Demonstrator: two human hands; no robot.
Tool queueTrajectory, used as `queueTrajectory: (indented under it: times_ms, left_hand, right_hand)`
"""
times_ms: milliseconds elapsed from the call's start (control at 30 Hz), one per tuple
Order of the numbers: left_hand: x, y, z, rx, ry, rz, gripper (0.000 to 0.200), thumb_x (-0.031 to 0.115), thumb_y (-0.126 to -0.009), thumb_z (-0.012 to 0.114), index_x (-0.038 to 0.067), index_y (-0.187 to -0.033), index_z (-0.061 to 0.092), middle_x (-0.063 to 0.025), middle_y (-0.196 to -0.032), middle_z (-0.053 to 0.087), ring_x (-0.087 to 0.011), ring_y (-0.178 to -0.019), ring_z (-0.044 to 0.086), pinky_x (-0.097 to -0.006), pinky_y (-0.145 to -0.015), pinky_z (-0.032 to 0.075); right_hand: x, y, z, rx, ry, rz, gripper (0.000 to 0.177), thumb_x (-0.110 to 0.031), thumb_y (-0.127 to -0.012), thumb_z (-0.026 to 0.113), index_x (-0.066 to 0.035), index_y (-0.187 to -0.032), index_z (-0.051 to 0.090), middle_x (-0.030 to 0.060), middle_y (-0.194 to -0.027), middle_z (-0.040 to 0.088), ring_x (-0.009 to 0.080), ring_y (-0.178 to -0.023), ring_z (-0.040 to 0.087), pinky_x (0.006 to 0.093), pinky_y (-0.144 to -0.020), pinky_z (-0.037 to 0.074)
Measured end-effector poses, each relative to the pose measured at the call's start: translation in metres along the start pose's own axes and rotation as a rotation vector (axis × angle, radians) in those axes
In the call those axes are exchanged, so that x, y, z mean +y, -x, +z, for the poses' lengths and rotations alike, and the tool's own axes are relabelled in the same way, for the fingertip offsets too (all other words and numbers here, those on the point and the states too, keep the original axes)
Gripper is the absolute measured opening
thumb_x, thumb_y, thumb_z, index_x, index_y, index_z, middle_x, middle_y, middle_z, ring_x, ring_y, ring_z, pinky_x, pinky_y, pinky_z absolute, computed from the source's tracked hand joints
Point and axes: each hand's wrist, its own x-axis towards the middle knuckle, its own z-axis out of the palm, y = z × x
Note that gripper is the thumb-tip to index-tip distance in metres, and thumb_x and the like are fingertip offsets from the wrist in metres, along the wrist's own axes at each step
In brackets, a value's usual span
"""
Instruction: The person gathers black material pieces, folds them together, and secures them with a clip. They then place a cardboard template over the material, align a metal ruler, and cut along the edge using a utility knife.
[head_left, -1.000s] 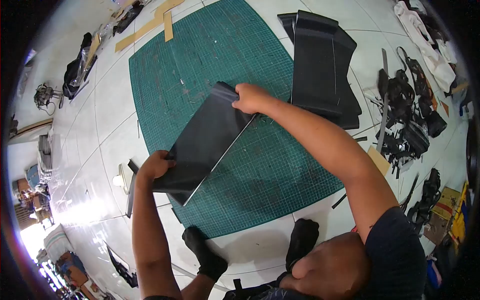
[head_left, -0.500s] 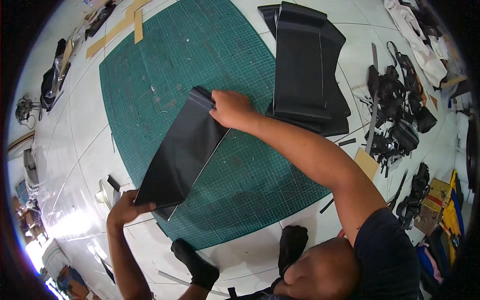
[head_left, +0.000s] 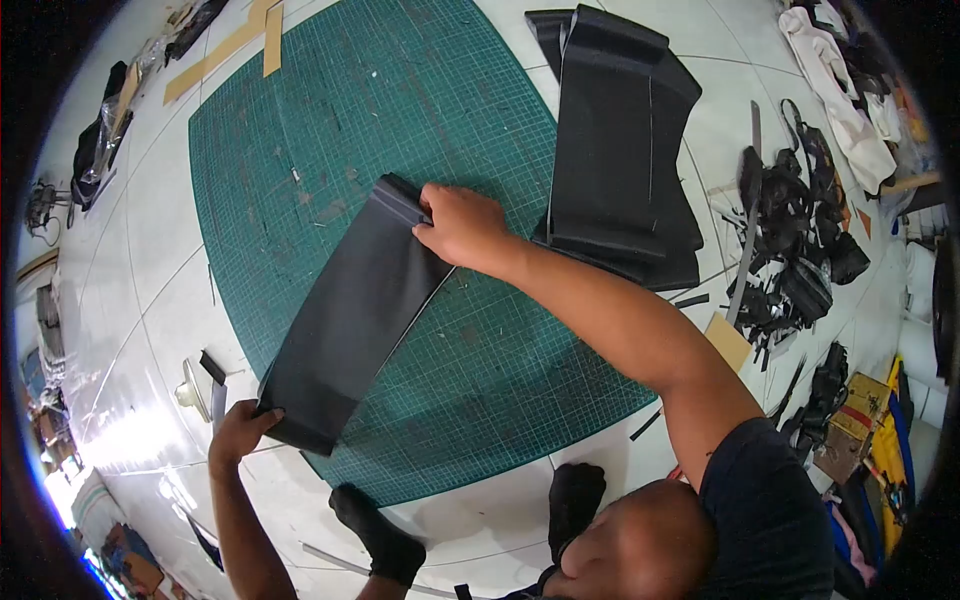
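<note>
A long black sheet of fabric or leather-like material [head_left: 350, 310], folded at its far end, stretches diagonally over the green cutting mat [head_left: 490, 400]. My right hand [head_left: 462, 226] grips its far right corner, thumb and fingers closed on the folded edge. At the near left corner, past the mat's edge, my left hand [head_left: 243, 430] pinches the sheet with the thumb on top. To the right of my right hand lies a stack of similar black folded pieces [head_left: 610, 150], partly on the mat and partly on the tiles.
A heap of black scraps and straps [head_left: 790, 230] lies on the right of the tiled floor, with a long metal ruler [head_left: 748, 240] beside it. Tan strips [head_left: 225, 55] lie at the mat's far left corner. My feet in black socks [head_left: 380, 535] stand at the near edge.
The sheet's near end has moved slightly left and down with my left hand and now looks flatter. My right hand keeps its grip at the far end. The view has shifted slightly.
</note>
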Motion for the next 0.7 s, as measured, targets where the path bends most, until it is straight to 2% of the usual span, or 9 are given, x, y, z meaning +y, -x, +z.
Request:
queueTrajectory:
  times_ms: [133, 233, 300, 400, 433, 500, 567, 633, 700]
  left_hand:
    - [-0.030, -0.038, 0.024, 0.127, 0.061, 0.121, 0.037, 0.030, -0.088, 0.071, -0.007, -0.091, 0.069, -0.0135, -0.077, 0.068, -0.0222, -0.074, 0.064, -0.0384, -0.073, 0.050]
    - [-0.030, -0.041, 0.031, 0.267, -0.042, 0.086, 0.041, 0.031, -0.085, 0.074, -0.007, -0.100, 0.067, -0.0206, -0.086, 0.071, -0.0302, -0.080, 0.069, -0.0409, -0.078, 0.052]
    - [-0.020, -0.035, 0.039, 0.407, -0.061, 0.035, 0.045, 0.032, -0.084, 0.075, -0.006, -0.104, 0.065, -0.0217, -0.087, 0.071, -0.0325, -0.080, 0.069, -0.0411, -0.079, 0.053]
    - [-0.002, -0.024, 0.038, 0.387, 0.011, 0.024, 0.052, 0.037, -0.084, 0.077, -0.006, -0.110, 0.063, -0.0236, -0.096, 0.068, -0.0349, -0.091, 0.068, -0.0426, -0.083, 0.053]
    - [-0.003, -0.023, 0.040, 0.393, 0.025, 0.026, 0.053, 0.038, -0.084, 0.077, -0.005, -0.111, 0.062, -0.0242, -0.100, 0.067, -0.0351, -0.095, 0.068, -0.0429, -0.084, 0.053]
    - [0.001, -0.018, 0.046, 0.444, 0.037, 0.005, 0.060, 0.040, -0.084, 0.077, -0.006, -0.118, 0.060, -0.0257, -0.111, 0.063, -0.0366, -0.103, 0.065, -0.0439, -0.089, 0.051]
    - [0.000, -0.016, 0.050, 0.493, 0.045, 0.006, 0.066, 0.042, -0.084, 0.078, -0.006, -0.124, 0.058, -0.0269, -0.121, 0.059, -0.0382, -0.110, 0.062, -0.0449, -0.094, 0.050]
    - [-0.011, -0.016, 0.057, 0.547, 0.045, 0.021, 0.071, 0.043, -0.084, 0.078, -0.007, -0.130, 0.055, -0.0277, -0.128, 0.055, -0.0399, -0.116, 0.059, -0.0458, -0.098, 0.047]
    - [-0.024, -0.017, 0.061, 0.646, 0.049, 0.058, 0.075, 0.044, -0.084, 0.078, -0.008, -0.133, 0.054, -0.0277, -0.131, 0.054, -0.0420, -0.122, 0.055, -0.0472, -0.103, 0.045]
  right_hand:
    - [-0.002, 0.003, -0.003, 0.002, 0.045, -0.022, 0.028, -0.022, -0.087, 0.067, -0.001, -0.103, 0.059, 0.0207, -0.100, 0.069, 0.0401, -0.098, 0.068, 0.0554, -0.083, 0.053]
    - [-0.005, 0.000, -0.011, -0.103, 0.118, -0.031, 0.045, -0.038, -0.087, 0.072, -0.004, -0.114, 0.059, 0.0170, -0.103, 0.068, 0.0354, -0.103, 0.066, 0.0483, -0.087, 0.052]
    - [-0.009, -0.002, -0.032, -0.033, 0.145, -0.067, 0.057, -0.048, -0.083, 0.075, -0.004, -0.117, 0.059, 0.0171, -0.106, 0.067, 0.0348, -0.102, 0.067, 0.0471, -0.087, 0.053]
    - [-0.008, -0.021, -0.096, 0.103, 0.151, -0.012, 0.076, -0.062, -0.075, 0.078, -0.005, -0.122, 0.059, 0.0168, -0.112, 0.067, 0.0323, -0.101, 0.067, 0.0442, -0.086, 0.053]
    - [0.010, -0.036, -0.119, 0.201, 0.060, -0.028, 0.069, -0.053, -0.080, 0.075, -0.002, -0.123, 0.060, 0.0216, -0.117, 0.066, 0.0378, -0.108, 0.065, 0.0504, -0.091, 0.052]
    - [0.089, -0.101, -0.158, 0.567, 0.279, -0.110, 0.058, -0.048, -0.081, 0.076, -0.008, -0.121, 0.064, 0.0168, -0.110, 0.069, 0.0360, -0.097, 0.069, 0.0461, -0.086, 0.054]
    - [0.112, -0.108, -0.208, 0.752, 0.751, 0.053, 0.050, -0.032, -0.083, 0.072, -0.011, -0.127, 0.062, 0.0144, -0.126, 0.064, 0.0371, -0.114, 0.063, 0.0519, -0.091, 0.052]
    - [0.194, -0.129, -0.230, 0.822, 0.870, 0.003, 0.071, -0.030, -0.082, 0.073, -0.014, -0.146, 0.046, 0.0116, -0.134, 0.060, 0.0370, -0.125, 0.056, 0.0615, -0.104, 0.040]
    - [0.175, -0.108, -0.238, 0.475, 0.834, 0.225, 0.073, -0.028, -0.083, 0.072, -0.013, -0.149, 0.043, 0.0174, -0.134, 0.061, 0.0369, -0.129, 0.055, 0.0611, -0.109, 0.040]
